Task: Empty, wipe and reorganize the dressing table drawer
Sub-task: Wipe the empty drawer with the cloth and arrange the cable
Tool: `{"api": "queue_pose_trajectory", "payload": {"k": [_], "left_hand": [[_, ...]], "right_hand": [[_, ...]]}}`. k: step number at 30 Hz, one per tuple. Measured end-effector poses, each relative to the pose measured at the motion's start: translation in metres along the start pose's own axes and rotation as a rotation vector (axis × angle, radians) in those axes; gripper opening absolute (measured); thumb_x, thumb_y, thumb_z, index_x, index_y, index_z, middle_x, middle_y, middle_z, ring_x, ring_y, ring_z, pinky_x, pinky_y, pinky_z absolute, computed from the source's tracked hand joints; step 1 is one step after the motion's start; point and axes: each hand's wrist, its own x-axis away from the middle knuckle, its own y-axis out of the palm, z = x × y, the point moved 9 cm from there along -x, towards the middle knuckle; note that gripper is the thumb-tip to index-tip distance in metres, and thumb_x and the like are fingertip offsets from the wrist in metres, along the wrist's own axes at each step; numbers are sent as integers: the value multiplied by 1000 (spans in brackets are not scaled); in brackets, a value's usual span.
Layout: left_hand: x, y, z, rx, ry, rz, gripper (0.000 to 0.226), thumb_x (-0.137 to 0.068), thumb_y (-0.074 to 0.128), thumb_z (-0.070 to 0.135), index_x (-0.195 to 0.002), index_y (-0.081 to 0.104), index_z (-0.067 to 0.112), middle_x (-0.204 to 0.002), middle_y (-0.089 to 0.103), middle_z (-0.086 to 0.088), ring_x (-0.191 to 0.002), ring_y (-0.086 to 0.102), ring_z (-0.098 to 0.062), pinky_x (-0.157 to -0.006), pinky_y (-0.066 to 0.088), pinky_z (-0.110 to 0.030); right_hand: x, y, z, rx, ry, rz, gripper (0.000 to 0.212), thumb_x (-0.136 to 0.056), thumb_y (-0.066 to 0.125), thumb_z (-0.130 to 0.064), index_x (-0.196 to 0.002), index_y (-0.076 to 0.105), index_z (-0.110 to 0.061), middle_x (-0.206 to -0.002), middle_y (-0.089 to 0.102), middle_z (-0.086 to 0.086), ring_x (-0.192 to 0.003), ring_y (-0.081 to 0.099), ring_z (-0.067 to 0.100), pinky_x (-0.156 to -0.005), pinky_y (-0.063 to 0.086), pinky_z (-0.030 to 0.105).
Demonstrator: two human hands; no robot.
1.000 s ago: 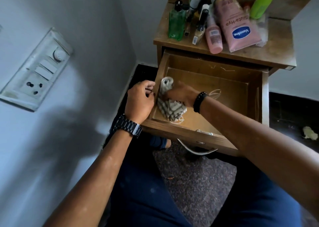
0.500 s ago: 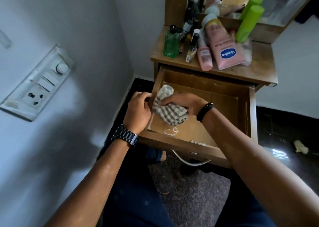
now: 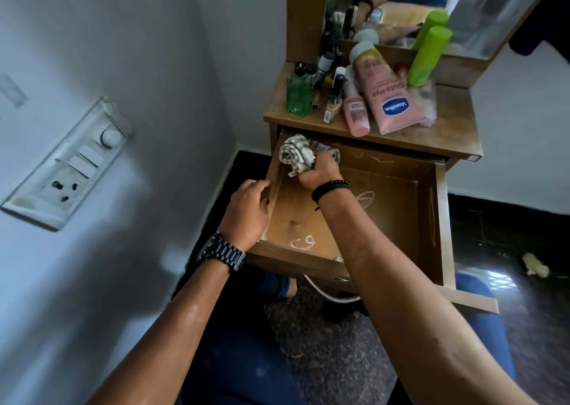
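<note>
Your right hand (image 3: 319,172) grips a bunched checked cloth (image 3: 297,155) in the back left corner of the open, empty wooden drawer (image 3: 401,219), chalk scribbles behind your wrist.

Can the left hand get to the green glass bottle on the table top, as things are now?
Probably yes. The left hand grips only the drawer's side wall, and nothing stands between it and the green glass bottle at the table's near left edge.

I see drawer (image 3: 398,195): brown wood, matt, bottom scratched with white chalky marks. Cloth (image 3: 296,155): woven, checked, crumpled. Tabletop (image 3: 447,127): same wood, dull. Big pink tube (image 3: 385,102): smooth plastic, slight shine. Green bottle (image 3: 298,94): clear, glossy. Watch (image 3: 223,252): dark metal links. Floor mat (image 3: 333,352): rough, speckled. I note wall (image 3: 92,50): painted, matt.
</note>
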Motion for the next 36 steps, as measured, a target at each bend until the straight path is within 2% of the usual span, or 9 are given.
{"api": "queue_pose_trajectory", "payload": {"k": [5,7,9,14,19,25,29,32,36], "left_hand": [[1,2,1,-33,11,8,38,-95,46,8,-133,48,8,-137,46,-6,-121,51,-21,-99,42,-27],[1,2,2,-50,17,18,39,-95,46,9,-134,47,8,-138,45,-5,-122,50,-20,-98,40,-23],[2,3,3,-63,27,26,39,-95,47,8,-134,47,7,-138,44,-4,-123,49,-19,-97,37,-18],[2,4,7,-92,55,14,39,-94,46,4,-133,48,5,-137,44,-5,-121,49,-20,-95,36,-16],[3,5,11,-127,90,-1,39,-91,48,4,-130,51,5,-139,42,-7,-122,50,-23,-100,42,-28],[6,7,14,-189,119,-19,36,-92,50,10,-128,53,10,-142,38,-5,-123,48,-20,-92,43,-25],[7,8,16,-221,109,-29,35,-94,48,17,-129,52,11,-145,34,-3,-122,48,-19,-87,47,-25],[7,9,15,-239,105,-25,36,-94,48,18,-129,52,11,-145,34,-4,-124,46,-19,-90,49,-30],[7,8,15,-247,109,-18,38,-94,48,19,-131,49,14,-142,35,-2,-115,52,-17,-79,54,-30]], "right_hand": [[11,-48,-37,-80,-73,101,39,-102,26,-17,-118,58,0,-111,68,19,-124,53,28,-106,38,38],[16,-65,-55,-155,-107,106,38,-102,28,-16,-90,59,0,-63,70,16,-96,65,27,-106,39,36],[22,-76,-66,-215,-150,121,34,-101,32,-14,-83,57,0,-50,66,12,-62,69,22,-104,42,37],[15,-65,-44,-71,-120,153,36,-93,49,-9,-127,52,2,-118,64,19,-90,66,30,-62,52,43],[20,-9,1,36,57,38,38,-99,38,-8,-134,44,3,-138,49,21,-128,48,32,-100,40,43],[22,-22,-19,-70,-8,117,38,-98,36,-5,-134,46,2,-134,54,19,-126,51,32,-96,42,44],[28,-81,-59,-161,-207,332,40,-89,47,3,-128,50,0,-121,62,20,-107,62,38,-70,54,49],[42,-105,-80,-202,-408,452,45,-82,56,11,-124,52,-4,-116,63,20,-99,64,37,-81,53,56],[50,-92,-81,107,-575,493,28,-84,57,5,-100,57,-19,-86,63,-3,-80,62,15,-78,51,31]]}}
